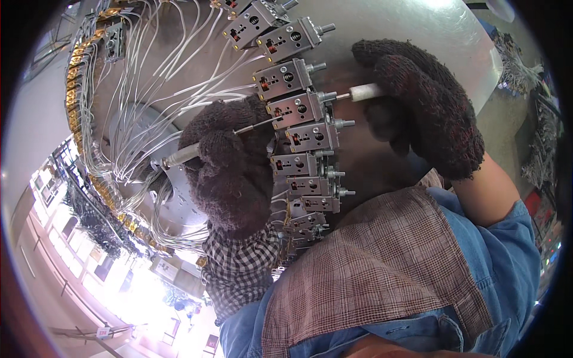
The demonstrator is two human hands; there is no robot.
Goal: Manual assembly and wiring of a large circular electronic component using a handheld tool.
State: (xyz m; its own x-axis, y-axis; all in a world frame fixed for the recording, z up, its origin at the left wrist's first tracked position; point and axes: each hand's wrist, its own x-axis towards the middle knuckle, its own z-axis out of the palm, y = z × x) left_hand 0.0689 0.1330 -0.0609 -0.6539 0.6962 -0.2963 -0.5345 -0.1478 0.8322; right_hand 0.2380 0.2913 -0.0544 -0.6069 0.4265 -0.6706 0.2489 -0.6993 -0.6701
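Note:
Both my hands wear dark knitted gloves. My left hand (230, 164) is closed around a slim pale-handled tool (182, 155), whose thin metal tip reaches the side of a small metal switch box (293, 109). From the right, my right hand (427, 101) grips a white-handled screwdriver (365, 92). Its thin shaft meets the end of the threaded stem (326, 96) on that same box. Similar boxes, such as one above (283, 79) and one below (311, 136), stand in a curved row, stems pointing right. My gloves hide part of both handles.
Many white wires (149, 77) fan from the boxes across a round metal table (418, 24) to a central hub (158, 179). Brass-coloured parts (74, 83) line its far left rim. Bundled wires (516, 65) hang at the right. My checked apron (370, 262) is close to the row.

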